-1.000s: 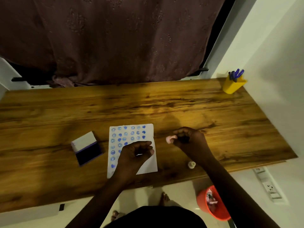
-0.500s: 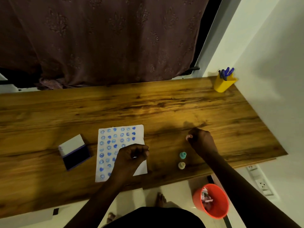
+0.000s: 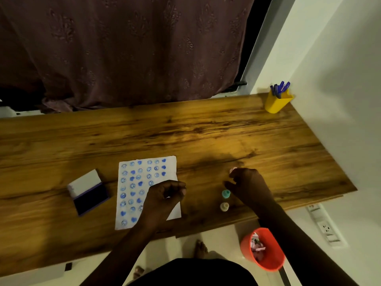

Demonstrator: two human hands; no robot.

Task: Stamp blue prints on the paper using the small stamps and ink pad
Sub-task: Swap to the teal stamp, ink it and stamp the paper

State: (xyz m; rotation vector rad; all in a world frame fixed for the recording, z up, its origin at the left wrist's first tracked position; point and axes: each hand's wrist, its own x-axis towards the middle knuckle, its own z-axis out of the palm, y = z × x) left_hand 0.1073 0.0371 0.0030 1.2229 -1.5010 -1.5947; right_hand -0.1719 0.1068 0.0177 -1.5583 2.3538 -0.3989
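A white paper [image 3: 144, 182] with several blue smiley and heart prints lies on the wooden desk [image 3: 206, 137]. Left of it sits the ink pad [image 3: 90, 200], its white lid [image 3: 84, 181] folded back. My left hand [image 3: 162, 201] rests curled on the paper's lower right part, and nothing shows in it. My right hand [image 3: 247, 186] is on the desk to the right. A pink stamp [image 3: 234, 168] peeks out at its fingertips, and the grip on it is hidden. A teal stamp [image 3: 226, 194] and a cream stamp [image 3: 224, 207] stand just left of that wrist.
A yellow holder with blue pens [image 3: 277, 102] stands at the desk's far right corner by the wall. A dark curtain [image 3: 123, 48] hangs behind the desk. Below the near edge are a red bin [image 3: 263, 249] and a wall socket strip [image 3: 325, 226].
My right hand carried the pink stamp from beside the paper out to the right and lowered it to the desk. The teal stamp now stands by the cream one. The left hand stayed on the paper.
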